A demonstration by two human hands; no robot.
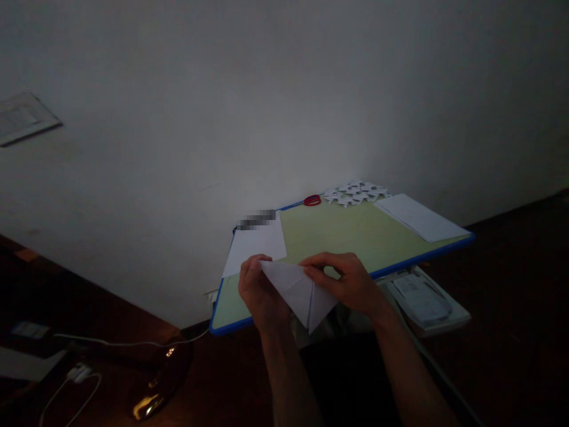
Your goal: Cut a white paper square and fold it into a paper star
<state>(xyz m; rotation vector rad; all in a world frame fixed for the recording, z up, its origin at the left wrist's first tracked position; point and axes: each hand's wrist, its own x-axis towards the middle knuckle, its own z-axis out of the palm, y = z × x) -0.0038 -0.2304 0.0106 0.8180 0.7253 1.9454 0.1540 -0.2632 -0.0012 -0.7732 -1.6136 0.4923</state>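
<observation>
A folded sheet of white paper [291, 287] is held up between my two hands, over the near edge of the table. It narrows to a point at the bottom, and a fold line runs down its right part. My left hand [262, 293] pinches the upper left corner between thumb and fingers. At the top edge, right of the middle, my right hand [349, 281] grips the paper with thumb and forefinger. Part of the right side of the sheet is hidden behind that hand.
On the green, blue-rimmed table [329, 234] lie red-handled scissors [312, 200], a cluster of folded white paper pieces [358, 193], a stack of white sheets [422, 218] at right and a white sheet [258, 243] at left. The wall [284, 107] stands directly behind.
</observation>
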